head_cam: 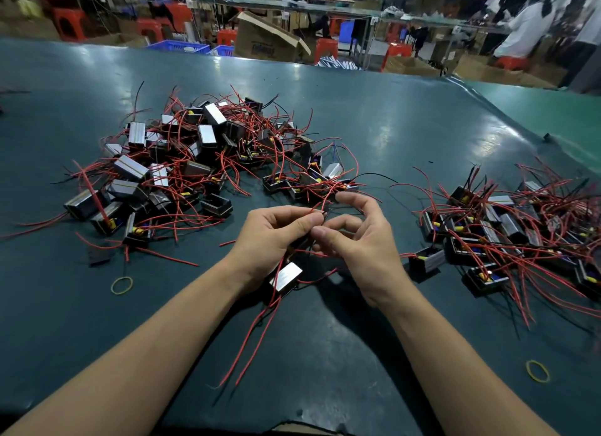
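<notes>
My left hand [270, 237] and my right hand [361, 240] meet above the table's middle. Both pinch thin red and black wires [320, 212] between thumb and fingers. Those wires run down to a small black box with a silvery side [286, 277], which hangs or rests just below my left wrist. More of its red wires [253, 341] trail toward me over the table. Whether the box touches the table is unclear.
A big heap of similar black boxes with red wires [195, 166] lies at the left back. A second heap [507, 234] lies at the right. Two yellow rubber bands [122, 285] [537, 370] lie on the dark green table [357, 117]. Boxes, stools and people stand beyond it.
</notes>
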The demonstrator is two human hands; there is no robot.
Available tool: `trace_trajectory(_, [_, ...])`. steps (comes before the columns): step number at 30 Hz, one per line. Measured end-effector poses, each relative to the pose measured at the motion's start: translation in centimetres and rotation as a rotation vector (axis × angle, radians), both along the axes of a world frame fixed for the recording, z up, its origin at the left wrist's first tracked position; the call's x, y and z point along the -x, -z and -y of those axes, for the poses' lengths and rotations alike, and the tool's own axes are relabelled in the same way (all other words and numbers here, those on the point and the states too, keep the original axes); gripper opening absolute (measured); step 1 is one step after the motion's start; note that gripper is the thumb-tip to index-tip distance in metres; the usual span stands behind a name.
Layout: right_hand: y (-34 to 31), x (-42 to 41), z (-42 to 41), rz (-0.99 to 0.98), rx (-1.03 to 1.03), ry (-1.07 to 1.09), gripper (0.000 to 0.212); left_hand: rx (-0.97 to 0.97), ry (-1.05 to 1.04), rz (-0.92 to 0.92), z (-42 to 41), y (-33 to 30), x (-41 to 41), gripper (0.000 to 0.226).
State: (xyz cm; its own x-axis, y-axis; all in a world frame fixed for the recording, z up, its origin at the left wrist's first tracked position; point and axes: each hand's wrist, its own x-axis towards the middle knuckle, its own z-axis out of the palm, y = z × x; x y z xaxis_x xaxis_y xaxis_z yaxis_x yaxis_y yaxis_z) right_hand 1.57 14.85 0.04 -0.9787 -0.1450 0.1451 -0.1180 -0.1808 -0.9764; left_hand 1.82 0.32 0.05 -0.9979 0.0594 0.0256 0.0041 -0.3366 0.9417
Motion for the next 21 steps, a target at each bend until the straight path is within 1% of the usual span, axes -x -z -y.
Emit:
trace_trajectory(1, [0.04,0.04,0.01,-0.011,-0.023,0.011,0.053,0.004,0.023,0.016,0.08,-0.09,0.11,0.010])
trace_trajectory(3, [0.08,0.00,0.04,-0.051,-0.093,0.038,0.054,0.002,0.087,0.053,0.33,-0.31,0.31,0.014])
trace_trajectory(5, [0.04,-0.24,0.13,-0.102,-0.151,0.065,0.047,0.016,0.147,0.071,0.62,-0.52,0.37,0.024])
trace_trajectory(8, [-0.07,-0.56,0.21,-0.159,-0.207,0.124,0.038,0.032,0.187,0.062,0.85,-0.57,0.34,0.029])
trace_trajectory(11, [-0.06,-0.69,0.20,-0.204,-0.243,0.146,0.034,0.039,0.162,0.053,0.73,-0.60,0.34,0.027])
trace_trajectory(13, [-0.03,-0.67,0.22,-0.207,-0.234,0.140,0.030,0.061,0.123,0.024,0.58,-0.57,0.35,0.019])
trace_trajectory(15, [-0.07,-0.63,0.20,-0.204,-0.193,0.121,0.020,0.077,0.082,-0.012,0.44,-0.47,0.28,0.010])
trace_trajectory(17, [-0.22,-0.60,0.04,-0.210,-0.170,0.122,0.010,0.108,0.047,-0.044,0.39,-0.27,0.17,0.010])
trace_trajectory(21, [-0.50,-0.53,-0.71,-0.264,-0.250,0.185,0.012,0.136,0.033,-0.058,0.28,-0.29,-0.03,0.012])
